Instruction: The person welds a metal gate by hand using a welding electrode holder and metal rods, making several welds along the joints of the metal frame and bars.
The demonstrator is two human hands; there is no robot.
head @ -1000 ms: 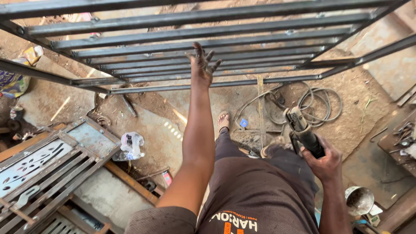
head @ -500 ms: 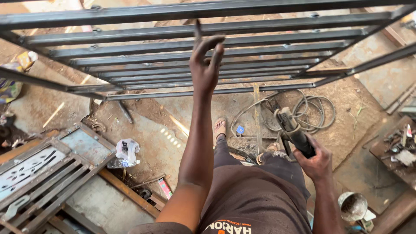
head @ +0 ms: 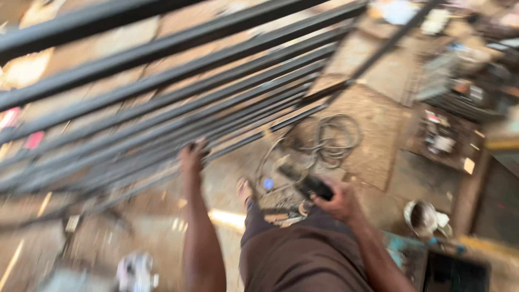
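Left hand reaches up at the end of a straight arm and meets the near edge of the dark metal bar frame, its fingers curled against one of the lowest bars (motion blur hides whether they close fully around it, so I cannot tell how firm the hold is). That frame is a grid of long parallel bars slanting across the upper left of the view, raised above the ground, with a thinner cross piece running off toward the upper right. Right hand sits lower and closer to the body, closed around the dark body of a handheld power tool, which points away toward the left, above the person's thigh. Just beyond the tool, a cable lies in loose coils on the dirt floor. A foot shows between the two arms, planted on that same floor, and brown trousers fill the bottom centre. Farther right, a small round metal pot stands near a dark board edge, and a cluttered heap of scrap and small parts lies well apart on the right side. At bottom left a pale crumpled object rests on the ground, too blurred to identify.
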